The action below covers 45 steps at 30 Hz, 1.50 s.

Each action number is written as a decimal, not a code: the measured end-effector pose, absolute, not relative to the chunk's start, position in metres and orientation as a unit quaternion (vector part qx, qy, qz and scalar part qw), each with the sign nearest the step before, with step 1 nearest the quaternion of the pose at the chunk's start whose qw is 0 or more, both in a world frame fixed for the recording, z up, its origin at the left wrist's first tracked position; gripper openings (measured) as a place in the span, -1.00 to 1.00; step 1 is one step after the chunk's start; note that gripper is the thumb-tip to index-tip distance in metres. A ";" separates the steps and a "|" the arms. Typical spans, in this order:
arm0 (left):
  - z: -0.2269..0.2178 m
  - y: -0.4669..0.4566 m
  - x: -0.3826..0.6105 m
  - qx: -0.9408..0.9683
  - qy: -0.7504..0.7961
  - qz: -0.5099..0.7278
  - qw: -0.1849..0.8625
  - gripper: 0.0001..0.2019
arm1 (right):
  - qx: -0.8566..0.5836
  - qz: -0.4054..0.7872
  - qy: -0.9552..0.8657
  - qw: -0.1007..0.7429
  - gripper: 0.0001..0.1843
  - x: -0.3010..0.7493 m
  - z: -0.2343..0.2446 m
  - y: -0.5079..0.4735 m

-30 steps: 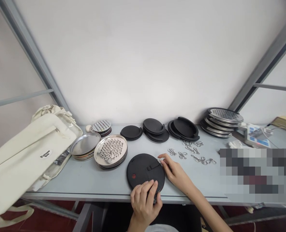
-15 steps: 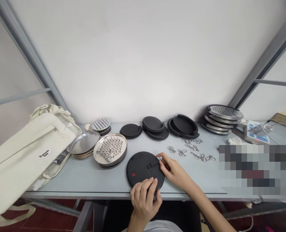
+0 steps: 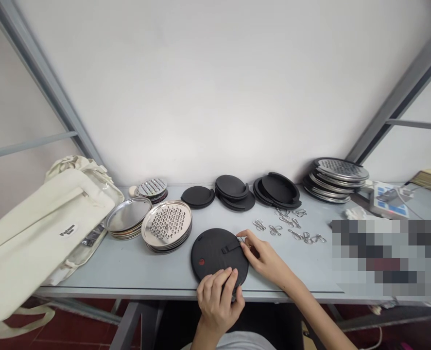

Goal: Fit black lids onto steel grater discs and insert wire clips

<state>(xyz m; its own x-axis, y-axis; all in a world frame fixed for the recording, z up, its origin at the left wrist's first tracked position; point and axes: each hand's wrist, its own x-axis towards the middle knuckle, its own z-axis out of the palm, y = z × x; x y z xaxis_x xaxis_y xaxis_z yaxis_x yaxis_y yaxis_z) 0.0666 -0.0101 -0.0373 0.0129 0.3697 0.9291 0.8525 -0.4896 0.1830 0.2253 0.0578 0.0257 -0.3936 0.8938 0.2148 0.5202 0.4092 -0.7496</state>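
I face a plain white wall (image 3: 215, 87) between slanting grey metal posts (image 3: 44, 73); my pale grey counter (image 3: 120, 267) stands over a dark red tiled floor (image 3: 77, 331).

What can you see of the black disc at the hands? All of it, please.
The black disc is round, matte and plastic-looking, with a red spot toward its left and a narrow raised or recessed strip running to its right edge. It appears to lie flat near the front edge of the table. The left hand covers its near edge; the right hand is at its right edge, seemingly pinching a thin metal wire.
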 end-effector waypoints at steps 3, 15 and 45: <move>-0.038 -0.010 0.066 -0.676 -0.453 -0.536 0.224 -0.77 | -0.454 0.295 -0.778 0.318 -0.79 0.225 0.025 0.058; -0.035 -0.010 0.067 -0.675 -0.451 -0.540 0.224 -0.76 | -0.451 0.302 -0.774 0.325 -0.79 0.225 0.026 0.057; -0.038 -0.010 0.067 -0.674 -0.454 -0.537 0.228 -0.76 | -0.448 0.289 -0.783 0.321 -0.79 0.225 0.025 0.059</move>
<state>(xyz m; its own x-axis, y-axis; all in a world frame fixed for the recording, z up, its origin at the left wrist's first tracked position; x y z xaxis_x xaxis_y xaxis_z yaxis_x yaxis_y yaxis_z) 0.0665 -0.0101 -0.0381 0.0116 0.3670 0.9302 0.8569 -0.4831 0.1799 0.2254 0.0587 0.0250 -0.3921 0.8869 0.2444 0.5153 0.4318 -0.7403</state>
